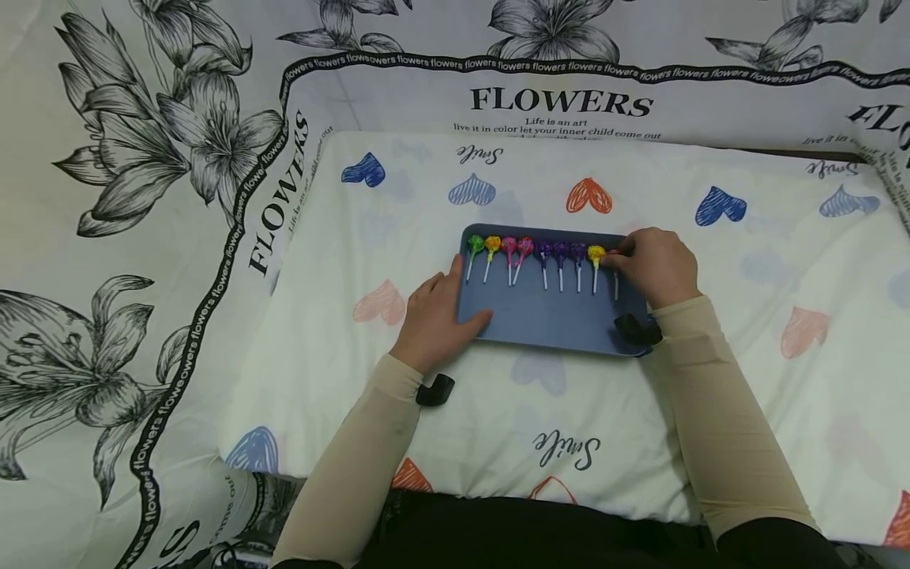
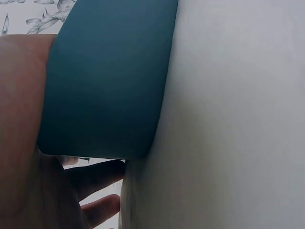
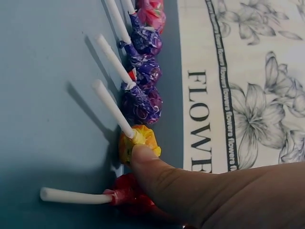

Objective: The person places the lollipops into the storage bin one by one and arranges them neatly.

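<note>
A blue-grey tray (image 1: 547, 316) bears a row of wrapped lollipops along its far side, sticks toward the person. At the tray's left end is my left hand (image 1: 437, 320), thumb over the rim and fingers along the outer side. My right hand (image 1: 657, 265) pinches a red lollipop (image 3: 126, 193) at the right end of the row; its head is partly hidden by the thumb. In the right wrist view the thumb tip overlaps a yellow lollipop (image 3: 143, 138) beside it. Further left lie purple lollipops (image 1: 561, 251), pink ones (image 1: 509, 246), a yellow-orange one (image 1: 493, 245) and a green one (image 1: 475, 245).
Under the tray is a white cloth (image 1: 398, 237) printed with hearts and lettering. Around it spreads a larger flower-print cloth (image 1: 213, 63) with a black lettered border. A black wrist device (image 1: 435, 390) sits at the left wrist, another (image 1: 635, 329) over the tray's near right corner.
</note>
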Available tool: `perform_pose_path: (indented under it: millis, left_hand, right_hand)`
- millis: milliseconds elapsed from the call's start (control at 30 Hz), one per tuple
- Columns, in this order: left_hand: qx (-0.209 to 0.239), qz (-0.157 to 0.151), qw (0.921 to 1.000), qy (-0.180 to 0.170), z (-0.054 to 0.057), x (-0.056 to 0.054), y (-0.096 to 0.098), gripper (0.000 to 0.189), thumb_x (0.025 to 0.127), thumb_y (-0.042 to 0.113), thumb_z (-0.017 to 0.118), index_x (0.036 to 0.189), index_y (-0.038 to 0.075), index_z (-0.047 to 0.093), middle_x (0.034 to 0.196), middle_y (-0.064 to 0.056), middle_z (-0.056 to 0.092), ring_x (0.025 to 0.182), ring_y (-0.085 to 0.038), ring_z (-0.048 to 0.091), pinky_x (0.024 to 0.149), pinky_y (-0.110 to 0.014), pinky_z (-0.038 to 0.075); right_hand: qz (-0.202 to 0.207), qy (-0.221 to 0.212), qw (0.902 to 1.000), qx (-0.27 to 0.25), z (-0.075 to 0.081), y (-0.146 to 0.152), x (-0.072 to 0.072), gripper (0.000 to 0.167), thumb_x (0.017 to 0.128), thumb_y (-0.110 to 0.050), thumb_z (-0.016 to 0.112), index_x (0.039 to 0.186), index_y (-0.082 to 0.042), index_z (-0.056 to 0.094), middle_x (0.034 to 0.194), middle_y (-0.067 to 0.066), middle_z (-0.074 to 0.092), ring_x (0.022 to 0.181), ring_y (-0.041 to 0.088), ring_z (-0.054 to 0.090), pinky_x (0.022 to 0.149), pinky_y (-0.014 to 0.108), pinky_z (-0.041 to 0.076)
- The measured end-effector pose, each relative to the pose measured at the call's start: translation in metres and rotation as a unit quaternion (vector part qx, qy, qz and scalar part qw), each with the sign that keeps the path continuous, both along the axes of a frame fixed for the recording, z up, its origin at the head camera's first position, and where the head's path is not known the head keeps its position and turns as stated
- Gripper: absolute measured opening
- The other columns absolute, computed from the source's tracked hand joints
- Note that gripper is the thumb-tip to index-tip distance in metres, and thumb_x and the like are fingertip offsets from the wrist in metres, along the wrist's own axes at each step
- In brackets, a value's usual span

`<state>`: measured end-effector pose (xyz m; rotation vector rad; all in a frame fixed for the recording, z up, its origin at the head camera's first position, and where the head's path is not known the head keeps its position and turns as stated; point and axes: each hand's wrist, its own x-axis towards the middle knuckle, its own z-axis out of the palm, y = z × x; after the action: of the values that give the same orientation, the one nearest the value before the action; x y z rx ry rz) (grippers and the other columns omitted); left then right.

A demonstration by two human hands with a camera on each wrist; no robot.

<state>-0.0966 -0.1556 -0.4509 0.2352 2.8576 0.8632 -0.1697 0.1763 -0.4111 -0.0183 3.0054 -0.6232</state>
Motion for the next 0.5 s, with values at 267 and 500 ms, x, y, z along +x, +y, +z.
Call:
perform_pose_path:
  millis: [267, 500]
  left_hand:
    - [-0.009, 0.001, 0.9999, -0.005, -0.007, 0.001, -0.009, 0.1, 0.096, 0.058, 0.063, 0.17, 0.011, 0.014, 0.168, -0.009, 0.038, 0.153, -0.04, 0.032, 0.124, -0.059, 0.022]
    - [-0.004, 0.006, 1.0, -0.003, -0.008, 0.003, -0.015, 0.1, 0.096, 0.057, 0.064, 0.17, 0.011, 0.015, 0.167, -0.012, 0.04, 0.152, -0.041, 0.034, 0.124, -0.06, 0.023]
  right_hand:
    - [0.011, -0.009, 0.9998, -0.016, 0.0, -0.005, 0.006, 0.041, 0.092, -0.033, 0.083, 0.107, 0.006, 0.078, 0.092, 0.022, 0.074, 0.078, 0.033, 0.062, 0.059, 0.04, 0.048]
    - [0.048, -0.004, 0.9983, -0.032, 0.004, 0.001, 0.02, 0.043, 0.098, -0.034, 0.075, 0.117, 0.005, 0.074, 0.087, 0.019, 0.069, 0.075, 0.03, 0.059, 0.059, 0.038, 0.046]
